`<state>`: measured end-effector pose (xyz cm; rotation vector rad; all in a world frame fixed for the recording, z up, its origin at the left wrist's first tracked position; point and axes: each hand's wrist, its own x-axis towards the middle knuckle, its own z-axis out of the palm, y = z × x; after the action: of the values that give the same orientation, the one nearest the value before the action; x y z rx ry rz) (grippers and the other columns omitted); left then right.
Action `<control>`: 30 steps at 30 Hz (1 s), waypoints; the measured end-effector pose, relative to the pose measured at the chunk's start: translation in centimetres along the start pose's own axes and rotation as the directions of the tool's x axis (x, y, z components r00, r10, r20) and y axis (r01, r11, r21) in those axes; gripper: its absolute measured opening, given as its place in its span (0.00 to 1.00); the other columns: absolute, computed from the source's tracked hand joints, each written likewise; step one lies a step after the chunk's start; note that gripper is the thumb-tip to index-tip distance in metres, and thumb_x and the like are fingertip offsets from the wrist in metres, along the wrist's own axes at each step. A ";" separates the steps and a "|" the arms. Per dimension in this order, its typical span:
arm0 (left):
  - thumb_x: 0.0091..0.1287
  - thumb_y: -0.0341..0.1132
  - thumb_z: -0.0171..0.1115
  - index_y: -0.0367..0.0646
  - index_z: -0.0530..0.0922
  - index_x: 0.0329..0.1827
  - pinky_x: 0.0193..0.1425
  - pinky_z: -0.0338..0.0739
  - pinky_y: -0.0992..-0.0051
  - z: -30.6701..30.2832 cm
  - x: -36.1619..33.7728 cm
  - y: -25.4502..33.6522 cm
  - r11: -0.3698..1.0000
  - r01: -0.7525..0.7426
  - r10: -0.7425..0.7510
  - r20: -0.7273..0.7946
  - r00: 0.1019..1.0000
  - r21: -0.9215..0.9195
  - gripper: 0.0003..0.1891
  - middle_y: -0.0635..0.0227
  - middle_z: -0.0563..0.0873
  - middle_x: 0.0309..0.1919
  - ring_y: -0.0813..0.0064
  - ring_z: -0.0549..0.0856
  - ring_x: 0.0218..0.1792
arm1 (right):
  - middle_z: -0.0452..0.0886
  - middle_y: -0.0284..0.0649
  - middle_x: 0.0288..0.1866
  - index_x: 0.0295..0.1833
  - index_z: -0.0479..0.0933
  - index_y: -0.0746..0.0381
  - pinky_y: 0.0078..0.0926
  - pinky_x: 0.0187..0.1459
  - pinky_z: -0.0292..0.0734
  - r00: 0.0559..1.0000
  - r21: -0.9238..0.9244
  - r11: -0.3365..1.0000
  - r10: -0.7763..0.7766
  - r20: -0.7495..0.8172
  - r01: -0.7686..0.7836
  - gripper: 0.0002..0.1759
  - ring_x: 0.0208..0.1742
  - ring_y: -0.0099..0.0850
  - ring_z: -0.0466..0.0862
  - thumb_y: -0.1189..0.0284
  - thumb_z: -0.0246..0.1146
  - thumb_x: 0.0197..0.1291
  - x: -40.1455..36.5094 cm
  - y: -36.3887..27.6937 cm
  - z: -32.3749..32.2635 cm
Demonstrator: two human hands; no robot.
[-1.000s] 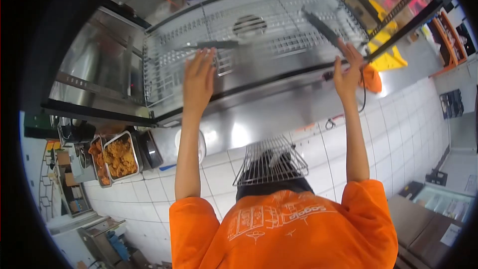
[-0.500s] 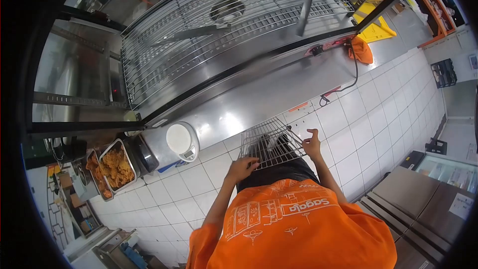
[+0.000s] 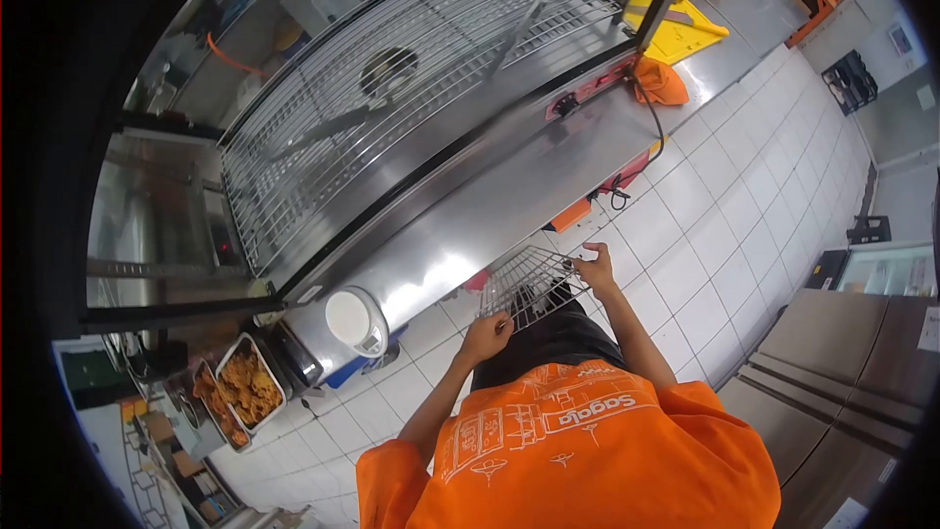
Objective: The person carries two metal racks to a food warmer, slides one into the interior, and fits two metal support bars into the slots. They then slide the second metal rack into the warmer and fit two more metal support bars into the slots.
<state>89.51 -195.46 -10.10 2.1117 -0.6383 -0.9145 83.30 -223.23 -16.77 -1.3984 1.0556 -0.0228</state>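
A small wire rack sits low in front of me, over the white tiled floor. My left hand is closed on its near left edge. My right hand grips its right corner. Both arms reach down from my orange shirt. Above, a large wire shelf lies inside a glass-sided steel cabinet, and neither hand is near it.
A round white appliance stands at the cabinet's left end. Metal trays of fried chicken sit further left. An orange cloth and a cable hang on the cabinet's right end, near a yellow floor sign.
A second ago both hands were up at the large wire shelf. They came down to the small rack and now grip its edges; the view has swung left and tilted.
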 end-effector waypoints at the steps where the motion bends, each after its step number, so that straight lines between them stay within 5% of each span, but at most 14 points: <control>1: 0.63 0.37 0.59 0.40 0.77 0.33 0.28 0.72 0.69 0.3 0.1 0.2 1.000 -0.006 0.006 -0.032 0.999 -0.007 0.09 0.59 0.79 0.18 0.65 0.80 0.20 | 0.78 0.38 0.27 0.55 0.61 0.62 0.21 0.28 0.72 0.996 0.082 0.993 -0.080 -0.032 0.083 0.27 0.25 0.23 0.75 0.79 0.65 0.50 0.6 1.0 0.3; 6: 0.61 0.37 0.60 0.40 0.79 0.33 0.26 0.71 0.72 1.2 1.0 0.1 0.999 0.030 -0.028 -0.148 0.989 0.013 0.09 0.60 0.78 0.17 0.74 0.79 0.19 | 0.79 0.39 0.29 0.58 0.61 0.62 0.21 0.31 0.74 1.000 0.236 0.972 0.001 -0.016 0.003 0.30 0.27 0.24 0.76 0.77 0.66 0.51 -1.0 -0.3 -1.4; 9: 0.61 0.42 0.59 0.41 0.78 0.32 0.30 0.74 0.66 0.7 1.8 0.9 1.000 0.000 0.001 -0.122 0.992 0.012 0.12 0.56 0.81 0.20 0.57 0.83 0.25 | 0.77 0.40 0.27 0.60 0.60 0.61 0.21 0.28 0.73 0.999 0.241 0.970 0.022 0.033 -0.029 0.30 0.27 0.25 0.77 0.76 0.64 0.52 -2.2 -2.0 -3.2; 14: 0.59 0.43 0.60 0.42 0.78 0.29 0.31 0.75 0.64 1.4 3.1 3.6 0.995 0.004 0.000 -0.039 0.999 0.101 0.12 0.58 0.81 0.20 0.55 0.83 0.25 | 0.79 0.44 0.32 0.67 0.50 0.58 0.23 0.24 0.74 0.982 0.007 0.997 0.080 0.169 -0.082 0.38 0.26 0.28 0.79 0.57 0.63 0.60 -3.6 -2.7 -5.8; 21: 0.57 0.44 0.61 0.44 0.79 0.27 0.31 0.76 0.65 1.7 2.4 4.8 0.994 0.042 -0.038 -0.044 0.998 0.104 0.12 0.60 0.82 0.19 0.56 0.83 0.25 | 0.79 0.49 0.45 0.71 0.36 0.55 0.25 0.27 0.76 0.990 0.077 0.996 0.023 0.141 -0.034 0.48 0.29 0.30 0.77 0.49 0.60 0.61 -7.1 0.0 -4.9; 26: 0.54 0.48 0.63 0.48 0.80 0.26 0.30 0.77 0.64 2.2 3.7 6.4 0.953 -0.017 0.040 -0.069 0.997 0.304 0.13 0.63 0.83 0.20 0.59 0.83 0.24 | 0.76 0.50 0.53 0.70 0.34 0.50 0.28 0.32 0.79 0.972 0.310 0.931 0.136 0.190 -0.191 0.46 0.33 0.35 0.79 0.47 0.59 0.62 -7.5 1.0 -5.6; 27: 0.53 0.49 0.63 0.49 0.80 0.25 0.30 0.77 0.63 2.5 4.1 6.3 0.966 -0.043 0.071 -0.099 0.993 0.257 0.13 0.63 0.83 0.20 0.59 0.84 0.24 | 0.78 0.50 0.51 0.69 0.38 0.50 0.32 0.32 0.81 0.977 0.303 0.938 0.116 0.178 -0.167 0.38 0.33 0.36 0.82 0.48 0.52 0.66 -6.9 2.0 -5.8; 30: 0.52 0.50 0.63 0.50 0.81 0.23 0.29 0.77 0.61 2.8 5.8 7.5 0.970 -0.121 0.168 -0.223 0.960 0.209 0.14 0.62 0.83 0.20 0.58 0.83 0.24 | 0.79 0.46 0.50 0.68 0.41 0.48 0.29 0.35 0.80 0.982 0.325 0.938 0.065 0.178 -0.121 0.37 0.36 0.34 0.82 0.39 0.43 0.65 -6.7 5.0 -7.2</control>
<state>89.92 -205.06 -7.93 2.2673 -0.7698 -0.5226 72.37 -223.70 -15.53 -1.0231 0.9291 -0.0161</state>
